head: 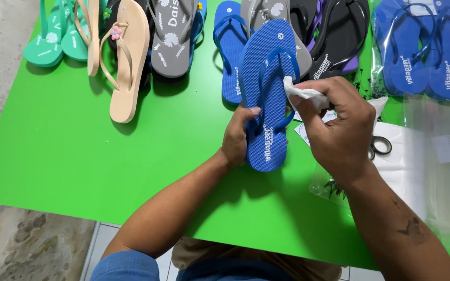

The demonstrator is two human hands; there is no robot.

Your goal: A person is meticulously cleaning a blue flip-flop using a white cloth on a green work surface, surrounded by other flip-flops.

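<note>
Left hand (pixel 238 136) fingers clamp the blue rubber flip-flop (pixel 266 93) by its heel, tilted above the green counter (pixel 79 151), right hand (pixel 337 127) fingers pinch a crumpled white cloth (pixel 302 93) against its strap; the light heel hold could slip, dropping it.

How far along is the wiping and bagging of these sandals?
Done, it seems: one blue pair already lies in a clear bag at the far right. In hand: the left hand grips a blue flip-flop while the right hand presses a white cloth to its strap. Left: its blue mate and the loose grey, black, beige and green sandals remain unbagged on the green table.
</note>
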